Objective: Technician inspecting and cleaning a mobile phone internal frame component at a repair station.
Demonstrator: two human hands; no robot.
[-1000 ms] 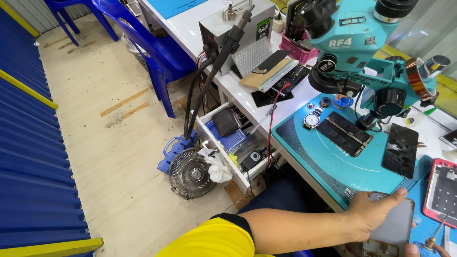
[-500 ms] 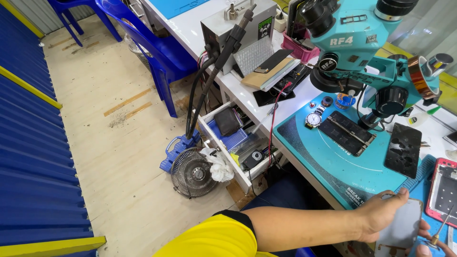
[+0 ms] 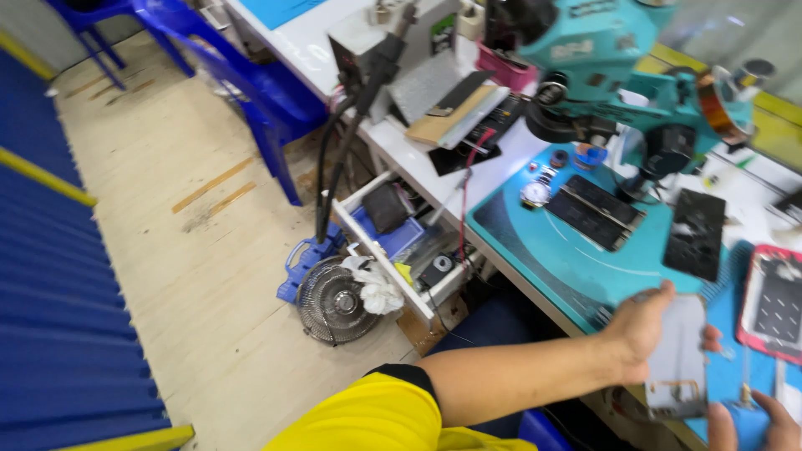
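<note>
Repair bench: left hand (image 3: 643, 330) grips a phone back panel (image 3: 678, 359) by its edge, lifted just above the teal mat (image 3: 535, 250); right hand (image 3: 764, 422) at frame edge w/ a thin tool (image 3: 743, 388), grip unclear. Inspection step, likely; next needs steady, careful prying.

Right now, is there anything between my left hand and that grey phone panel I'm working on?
Nothing visible. The left hand already grips the flat grey phone panel by its left edge, thumb over the top corner. The right hand sits low at the picture's bottom edge, just right of the panel, with a thin metal tool.
</note>
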